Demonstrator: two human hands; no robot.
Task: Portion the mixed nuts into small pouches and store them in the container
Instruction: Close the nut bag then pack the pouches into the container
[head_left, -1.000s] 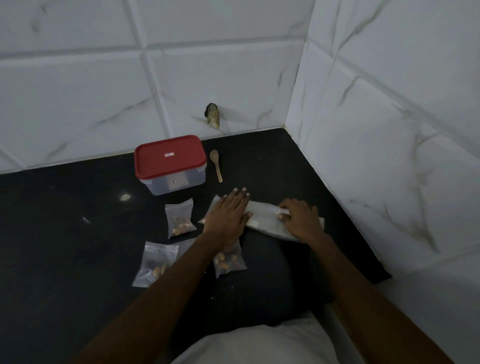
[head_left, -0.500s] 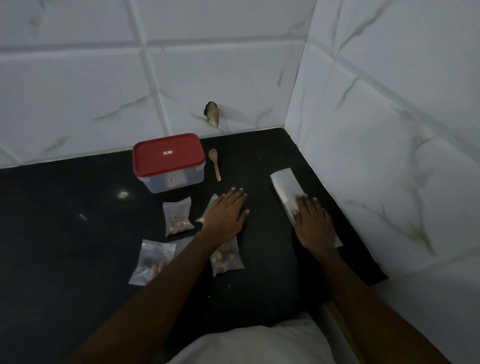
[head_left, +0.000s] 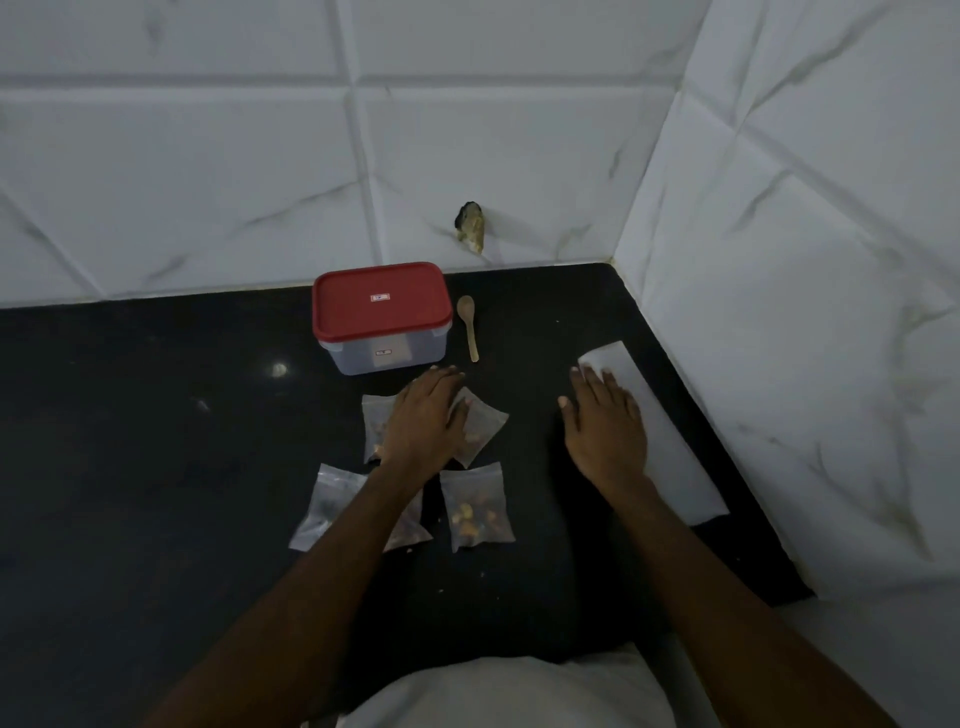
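Now your left hand (head_left: 423, 426) lies flat, fingers spread, on two nut pouches (head_left: 480, 426); your right hand (head_left: 605, 423) rests open-palmed, gripping nothing, against the white bag (head_left: 670, 441).

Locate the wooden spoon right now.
In the head view, the wooden spoon lies on the black counter just right of the red-lidded container, beyond the left hand, bowl end toward the tiled wall.

The counter (head_left: 156, 467) is dark polished stone, glossy enough to catch a light spot; the wall tiles (head_left: 208, 171) are smooth white marble-look with grey veins. The container (head_left: 387, 349) is translucent plastic under a red plastic lid (head_left: 381, 301), the spoon (head_left: 467, 325) matt wood, the pouches (head_left: 477, 512) clear crinkled film, the long bag (head_left: 660, 431) matt white
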